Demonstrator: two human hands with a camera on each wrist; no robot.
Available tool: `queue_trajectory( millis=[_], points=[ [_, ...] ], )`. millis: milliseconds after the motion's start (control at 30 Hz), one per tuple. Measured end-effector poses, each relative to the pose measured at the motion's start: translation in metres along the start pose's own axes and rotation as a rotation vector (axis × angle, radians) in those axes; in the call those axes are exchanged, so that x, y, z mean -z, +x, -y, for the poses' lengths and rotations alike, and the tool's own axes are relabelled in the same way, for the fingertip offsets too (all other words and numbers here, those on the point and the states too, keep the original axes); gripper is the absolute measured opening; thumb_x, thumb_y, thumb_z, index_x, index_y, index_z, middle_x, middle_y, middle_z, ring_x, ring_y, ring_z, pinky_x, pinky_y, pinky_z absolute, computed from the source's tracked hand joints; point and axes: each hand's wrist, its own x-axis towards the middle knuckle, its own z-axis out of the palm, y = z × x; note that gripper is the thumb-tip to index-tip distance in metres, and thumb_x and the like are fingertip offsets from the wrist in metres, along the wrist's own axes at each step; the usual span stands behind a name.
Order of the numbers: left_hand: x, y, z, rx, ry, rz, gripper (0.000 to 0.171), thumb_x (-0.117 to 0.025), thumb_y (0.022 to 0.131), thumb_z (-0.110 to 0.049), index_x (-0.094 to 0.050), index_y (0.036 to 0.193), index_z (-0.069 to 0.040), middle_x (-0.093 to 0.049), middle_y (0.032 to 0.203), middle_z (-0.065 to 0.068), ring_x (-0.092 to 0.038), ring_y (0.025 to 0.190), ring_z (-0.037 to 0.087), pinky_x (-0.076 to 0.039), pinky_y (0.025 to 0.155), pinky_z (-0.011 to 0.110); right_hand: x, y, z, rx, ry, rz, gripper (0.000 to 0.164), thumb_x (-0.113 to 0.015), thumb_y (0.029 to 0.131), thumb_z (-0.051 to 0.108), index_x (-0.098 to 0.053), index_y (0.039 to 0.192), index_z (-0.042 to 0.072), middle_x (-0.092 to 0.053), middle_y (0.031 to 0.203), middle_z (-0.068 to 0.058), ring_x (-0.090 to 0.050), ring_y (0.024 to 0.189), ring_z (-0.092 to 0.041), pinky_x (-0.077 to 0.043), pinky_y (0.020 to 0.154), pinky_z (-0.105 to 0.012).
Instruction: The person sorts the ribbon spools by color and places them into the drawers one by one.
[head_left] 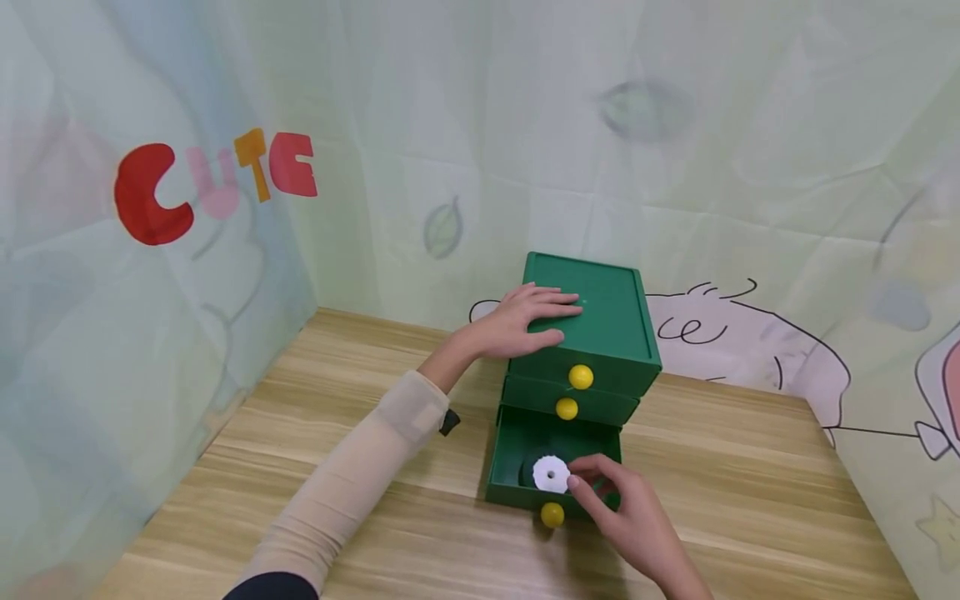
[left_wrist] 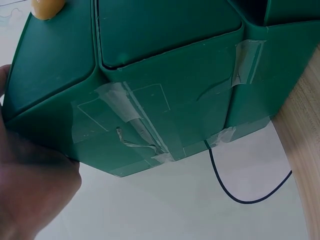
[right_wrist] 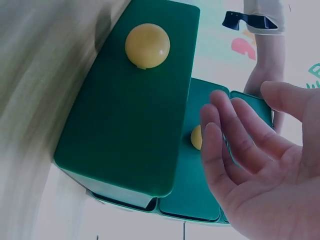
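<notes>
A green drawer cabinet (head_left: 592, 304) with yellow knobs stands on the wooden table, its bottom drawer (head_left: 517, 493) pulled out. Inside that drawer lies a white disc (head_left: 550, 475) with a scalloped edge and a small dark centre hole; something dark and round shows beside it. My right hand (head_left: 626, 517) is over the drawer's right front, thumb and fingertips at the disc's right edge. In the right wrist view, a gap separates the thumb from the bent fingers (right_wrist: 240, 135), with nothing visible between. Fingers spread, my left hand (head_left: 525, 321) rests on the cabinet's top left side.
Yellow knobs mark the closed top drawer (head_left: 540, 362) and middle drawer (head_left: 532, 396). Clear tape (left_wrist: 127, 112) crosses the cabinet's side, and a dark cord (left_wrist: 235, 200) loops behind it. A printed curtain (head_left: 480, 125) surrounds the wooden table (head_left: 360, 350).
</notes>
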Motion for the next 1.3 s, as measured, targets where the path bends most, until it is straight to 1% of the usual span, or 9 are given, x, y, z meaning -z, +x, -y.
queue_trajectory(
  millis=[100,333,467,533,700,967,1100,1300],
  points=[
    [0.0,0.0,0.0,0.003,-0.002,0.001,0.054,-0.056,0.109,-0.031,-0.051,0.159,-0.012,-0.039,0.171,0.005,-0.025,0.162,0.027,-0.001,0.133,0.046,0.001,-0.003,-0.003,-0.01,0.025,0.031,0.022,-0.072,0.103,0.028,-0.075,0.119,0.013,-0.075,0.102,0.004,-0.065,0.092,-0.015,-0.058,0.082,-0.027],
    [0.0,0.001,-0.001,0.008,0.006,0.018,0.054,-0.055,0.109,-0.032,-0.05,0.16,-0.013,-0.038,0.171,0.005,-0.024,0.162,0.028,0.0,0.133,0.046,-0.001,-0.007,-0.015,-0.019,0.128,0.124,0.028,-0.07,0.105,0.03,-0.072,0.119,0.006,-0.074,0.098,-0.005,-0.067,0.082,-0.018,-0.058,0.072,-0.026],
    [-0.001,0.001,-0.001,0.008,0.007,0.016,0.054,-0.055,0.109,-0.031,-0.05,0.16,-0.013,-0.038,0.171,0.005,-0.024,0.162,0.028,-0.001,0.133,0.047,-0.002,-0.009,-0.022,-0.039,0.188,0.189,0.029,-0.068,0.106,0.029,-0.071,0.119,0.004,-0.073,0.099,-0.008,-0.068,0.082,-0.024,-0.058,0.072,-0.026],
    [0.0,0.001,-0.001,0.008,0.005,0.014,0.054,-0.055,0.109,-0.031,-0.05,0.16,-0.013,-0.038,0.171,0.005,-0.024,0.162,0.028,-0.001,0.133,0.047,-0.002,-0.01,-0.025,-0.049,0.196,0.218,0.028,-0.067,0.106,0.028,-0.07,0.118,0.004,-0.073,0.102,-0.009,-0.068,0.083,-0.025,-0.058,0.073,-0.025],
    [0.0,0.001,-0.001,0.007,0.008,0.011,0.054,-0.056,0.109,-0.031,-0.051,0.159,-0.012,-0.038,0.171,0.006,-0.025,0.162,0.028,-0.002,0.133,0.047,-0.005,-0.013,-0.034,-0.063,0.204,0.282,0.027,-0.066,0.107,0.029,-0.071,0.117,0.004,-0.072,0.106,-0.01,-0.067,0.085,-0.024,-0.056,0.075,-0.025],
    [0.0,0.0,-0.001,0.004,0.005,0.01,0.054,-0.056,0.109,-0.03,-0.051,0.159,-0.011,-0.039,0.171,0.006,-0.025,0.162,0.029,-0.002,0.133,0.048,-0.011,-0.015,-0.048,-0.136,0.239,0.332,0.032,-0.064,0.108,0.03,-0.07,0.121,0.001,-0.071,0.097,-0.005,-0.065,0.085,-0.023,-0.054,0.073,-0.028],
    [0.0,0.0,-0.001,0.005,0.008,0.01,0.054,-0.056,0.109,-0.03,-0.051,0.159,-0.012,-0.039,0.171,0.006,-0.025,0.162,0.029,-0.002,0.133,0.048,-0.014,-0.018,-0.052,-0.19,0.298,0.365,0.039,-0.062,0.109,0.034,-0.068,0.125,-0.001,-0.072,0.093,-0.006,-0.066,0.083,-0.023,-0.053,0.07,-0.03],
    [0.0,0.0,0.0,0.004,0.002,0.006,0.054,-0.056,0.109,-0.03,-0.051,0.159,-0.011,-0.039,0.171,0.006,-0.025,0.162,0.029,-0.002,0.133,0.048,-0.02,-0.02,-0.059,-0.287,0.408,0.412,0.048,-0.06,0.109,0.039,-0.064,0.133,-0.003,-0.075,0.096,-0.007,-0.068,0.08,-0.021,-0.054,0.067,-0.03]
  ],
)
